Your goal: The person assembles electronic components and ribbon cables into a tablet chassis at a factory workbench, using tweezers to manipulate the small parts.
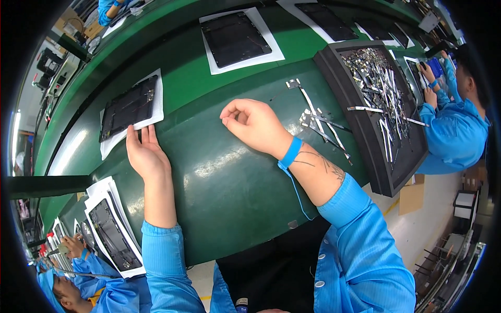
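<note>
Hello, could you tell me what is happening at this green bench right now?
A person in a blue coat works at a green belt. The left hand lies flat, fingertips at the white sheet under a dark panel. The right hand, loosely curled, rests on the belt beside a few flat strips. A black tray of more strips sits to the right.

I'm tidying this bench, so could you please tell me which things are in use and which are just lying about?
In use:
- dark panel on white sheet, under the left hand
- loose metal strips, beside the right hand

Lying about:
- tray of strips
- far panel
- near panel
</note>
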{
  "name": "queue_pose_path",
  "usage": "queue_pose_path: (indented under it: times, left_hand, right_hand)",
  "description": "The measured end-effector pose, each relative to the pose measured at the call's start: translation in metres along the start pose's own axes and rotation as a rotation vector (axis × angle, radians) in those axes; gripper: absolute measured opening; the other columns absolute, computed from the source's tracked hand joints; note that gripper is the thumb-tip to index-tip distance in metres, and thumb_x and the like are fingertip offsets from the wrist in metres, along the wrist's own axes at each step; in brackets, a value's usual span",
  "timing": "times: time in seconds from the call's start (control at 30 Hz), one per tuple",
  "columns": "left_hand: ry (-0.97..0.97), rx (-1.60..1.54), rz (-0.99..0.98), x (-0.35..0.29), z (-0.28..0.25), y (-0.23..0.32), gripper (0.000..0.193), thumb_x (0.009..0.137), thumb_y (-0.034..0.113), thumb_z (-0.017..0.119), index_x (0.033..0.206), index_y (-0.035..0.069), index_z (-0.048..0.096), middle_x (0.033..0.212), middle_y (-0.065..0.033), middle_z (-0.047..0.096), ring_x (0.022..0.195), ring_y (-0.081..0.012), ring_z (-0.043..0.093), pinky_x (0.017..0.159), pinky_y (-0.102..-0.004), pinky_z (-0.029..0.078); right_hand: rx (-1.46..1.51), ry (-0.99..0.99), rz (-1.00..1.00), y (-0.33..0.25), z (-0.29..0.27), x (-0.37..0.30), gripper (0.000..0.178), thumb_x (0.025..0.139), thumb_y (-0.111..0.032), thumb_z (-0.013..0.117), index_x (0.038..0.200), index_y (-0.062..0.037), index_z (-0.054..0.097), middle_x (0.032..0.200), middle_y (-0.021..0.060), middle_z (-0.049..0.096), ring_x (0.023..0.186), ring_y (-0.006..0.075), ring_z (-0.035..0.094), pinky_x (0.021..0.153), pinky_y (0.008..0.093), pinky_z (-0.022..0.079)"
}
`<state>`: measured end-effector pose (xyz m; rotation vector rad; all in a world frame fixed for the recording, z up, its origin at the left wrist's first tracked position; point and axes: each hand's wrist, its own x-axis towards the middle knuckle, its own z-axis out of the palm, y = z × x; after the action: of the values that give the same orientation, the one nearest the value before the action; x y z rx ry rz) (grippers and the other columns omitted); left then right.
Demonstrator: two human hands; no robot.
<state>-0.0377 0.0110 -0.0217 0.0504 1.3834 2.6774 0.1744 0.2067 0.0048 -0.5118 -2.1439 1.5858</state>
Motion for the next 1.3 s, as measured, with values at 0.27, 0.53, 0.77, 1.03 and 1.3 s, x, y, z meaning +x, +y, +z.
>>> queue_pose_path:
  times: [0.27,0.53,0.77,1.03,1.3]
  left_hand:
    - [-0.009,0.102,-0.023,0.009,-0.009,0.005,0.052,0.113,0.009,0.058,0.158,-0.012,0.044,0.14,-0.0148,0.06,0.133,-0.0269,0.063,0.121,-0.0406,0.053]
    - [-0.136,0.532,0.203,-0.016,0.002,-0.008,0.049,0.106,-0.002,0.063,0.154,-0.001,0.053,0.153,-0.0137,0.059,0.148,-0.0237,0.052,0.125,-0.0381,0.04]
    - [-0.5,0.948,0.147,-0.021,0.007,-0.003,0.014,0.103,0.004,0.071,0.117,0.002,0.075,0.114,-0.0066,0.076,0.118,-0.0173,0.069,0.106,-0.0324,0.051]
    - [-0.709,1.182,0.46,-0.034,0.021,0.004,0.009,0.096,0.005,0.075,0.104,0.005,0.078,0.115,-0.0096,0.079,0.118,-0.0315,0.07,0.11,-0.043,0.051]
    - [-0.69,1.18,0.433,-0.036,0.022,0.004,0.008,0.096,0.005,0.076,0.104,0.005,0.078,0.116,-0.0098,0.079,0.119,-0.0318,0.069,0.109,-0.0432,0.051]
  right_hand:
    - [-0.044,-0.038,-0.023,0.001,-0.001,0.0,0.009,0.098,-0.01,0.078,0.105,-0.0032,0.079,0.089,-0.0003,0.07,0.068,0.006,0.058,0.066,0.0265,0.051]
    - [-0.166,-0.071,-0.062,0.001,-0.002,-0.001,0.01,0.098,-0.013,0.079,0.104,-0.005,0.079,0.094,0.005,0.072,0.073,0.0136,0.065,0.071,0.0313,0.055]
    - [-0.2,-0.068,-0.089,-0.001,-0.001,-0.001,0.01,0.097,-0.014,0.079,0.103,-0.0054,0.079,0.095,0.0061,0.073,0.075,0.0164,0.068,0.073,0.0326,0.056]
    - [-0.256,0.0,-0.131,0.0,0.001,-0.002,0.012,0.094,-0.013,0.081,0.103,-0.0057,0.079,0.102,0.0073,0.074,0.084,0.0216,0.072,0.077,0.0366,0.059]
    - [-0.602,0.009,-0.288,0.004,-0.001,-0.002,0.055,0.092,-0.026,0.086,0.141,-0.007,0.071,0.159,0.0188,0.057,0.149,0.0423,0.051,0.125,0.052,0.043]
